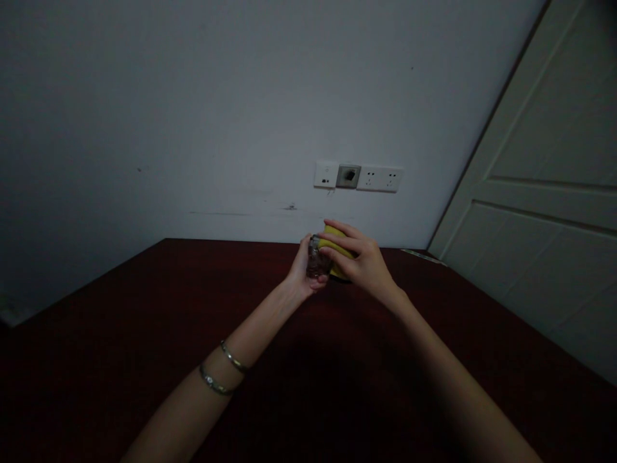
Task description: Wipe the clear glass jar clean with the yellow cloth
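Observation:
A small clear glass jar (317, 262) is in my left hand (303, 270), whose fingers and thumb wrap round it. My right hand (364, 260) is closed on a yellow sponge (341, 269) with a dark lower edge. The sponge is against the right side of the jar and covers part of it. Both hands are close together above the far part of the dark red table (216, 296). The jar's mouth and the fingertips behind it are partly hidden.
Behind the table stands a pale wall (241, 116) with a row of sockets (378, 179) and a grey outlet plate (348, 175). A white panelled door (540, 193) slants along the right side. A flat strip (424, 256) lies at the table's far right edge.

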The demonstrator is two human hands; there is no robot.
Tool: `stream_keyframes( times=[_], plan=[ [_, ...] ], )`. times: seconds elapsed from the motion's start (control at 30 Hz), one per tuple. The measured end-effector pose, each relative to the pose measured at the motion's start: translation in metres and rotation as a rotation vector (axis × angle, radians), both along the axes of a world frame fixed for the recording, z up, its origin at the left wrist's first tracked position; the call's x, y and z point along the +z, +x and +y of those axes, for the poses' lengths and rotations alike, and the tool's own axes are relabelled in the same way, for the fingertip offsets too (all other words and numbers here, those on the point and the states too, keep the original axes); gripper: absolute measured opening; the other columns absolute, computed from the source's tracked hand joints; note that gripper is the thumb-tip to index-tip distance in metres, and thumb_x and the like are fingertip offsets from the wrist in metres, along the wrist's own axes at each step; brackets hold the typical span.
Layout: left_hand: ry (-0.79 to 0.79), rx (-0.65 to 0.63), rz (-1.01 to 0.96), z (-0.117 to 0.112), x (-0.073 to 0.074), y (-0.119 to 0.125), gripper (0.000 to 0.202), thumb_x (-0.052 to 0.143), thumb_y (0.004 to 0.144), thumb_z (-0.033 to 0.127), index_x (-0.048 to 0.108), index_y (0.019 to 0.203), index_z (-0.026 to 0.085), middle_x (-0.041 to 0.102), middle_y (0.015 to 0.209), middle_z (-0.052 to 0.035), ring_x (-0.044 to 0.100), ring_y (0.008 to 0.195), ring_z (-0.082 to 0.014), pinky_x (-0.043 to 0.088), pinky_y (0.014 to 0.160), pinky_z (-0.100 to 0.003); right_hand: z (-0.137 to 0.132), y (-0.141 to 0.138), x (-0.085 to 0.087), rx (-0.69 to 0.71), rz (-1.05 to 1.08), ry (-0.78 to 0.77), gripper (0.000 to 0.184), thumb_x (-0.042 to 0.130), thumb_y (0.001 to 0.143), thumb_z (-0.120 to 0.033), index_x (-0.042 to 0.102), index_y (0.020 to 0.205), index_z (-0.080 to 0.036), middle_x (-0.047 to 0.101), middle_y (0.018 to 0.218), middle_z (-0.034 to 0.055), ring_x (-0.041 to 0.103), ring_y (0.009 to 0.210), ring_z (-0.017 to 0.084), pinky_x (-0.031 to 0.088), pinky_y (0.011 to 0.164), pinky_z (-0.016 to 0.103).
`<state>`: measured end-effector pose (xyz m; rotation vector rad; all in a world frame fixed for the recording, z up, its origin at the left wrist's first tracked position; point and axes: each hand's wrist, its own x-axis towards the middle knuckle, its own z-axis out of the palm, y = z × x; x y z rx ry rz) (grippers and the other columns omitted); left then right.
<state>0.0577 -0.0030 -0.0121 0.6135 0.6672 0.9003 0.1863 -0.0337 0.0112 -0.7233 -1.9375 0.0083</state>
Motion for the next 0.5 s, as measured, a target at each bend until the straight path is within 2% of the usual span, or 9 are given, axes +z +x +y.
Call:
stream_keyframes(
  times=[0.1, 0.2, 0.37, 0.5],
  plan=[
    [0.048, 0.017, -0.024, 0.0019, -0.0018, 0.0019, 0.053, 0.036, 0.085, 0.063, 0.056, 0.071, 0.016, 0.050, 0.041, 0.0017, 0.039, 0.023, -0.0081, 0.021, 0.023, -0.016, -0.0025, -0.0002, -0.0012, 0.082, -0.115, 0.025, 0.032, 0.062, 0.083, -0.019, 0.066, 0.113, -0.028, 0.054, 0.136, 0.0068, 0.047, 0.129, 0.023, 0.041, 0.106, 0.047],
    [0.080, -0.011, -0.069, 0.0050, -0.0032, 0.0004, 0.051, 0.039, 0.084, 0.062, 0.055, 0.069, 0.016, 0.047, 0.040, 0.0030, 0.039, 0.023, -0.0078, 0.022, 0.023, -0.016, -0.0036, 0.0010, -0.0017, 0.155, -0.195, 0.019, 0.036, 0.060, 0.084, -0.017, 0.063, 0.116, -0.032, 0.051, 0.139, 0.0033, 0.038, 0.135, 0.023, 0.038, 0.108, 0.049],
    [0.037, -0.057, -0.027, 0.0032, -0.0005, -0.0033, 0.058, 0.033, 0.084, 0.067, 0.051, 0.062, 0.017, 0.042, 0.037, 0.0031, 0.035, 0.021, -0.0078, 0.018, 0.021, -0.015, -0.0006, 0.0075, 0.0017, 0.117, -0.105, 0.024, 0.034, 0.061, 0.084, -0.020, 0.063, 0.117, -0.031, 0.052, 0.138, 0.0043, 0.045, 0.130, 0.023, 0.038, 0.107, 0.050],
    [0.017, -0.091, -0.054, 0.0005, 0.0023, -0.0041, 0.058, 0.032, 0.085, 0.065, 0.050, 0.060, 0.016, 0.039, 0.035, 0.0033, 0.033, 0.021, -0.0075, 0.019, 0.020, -0.015, -0.0039, 0.0093, 0.0055, 0.168, -0.206, 0.006, 0.034, 0.062, 0.083, -0.018, 0.064, 0.115, -0.032, 0.052, 0.137, 0.0032, 0.042, 0.132, 0.023, 0.040, 0.107, 0.047]
  ],
)
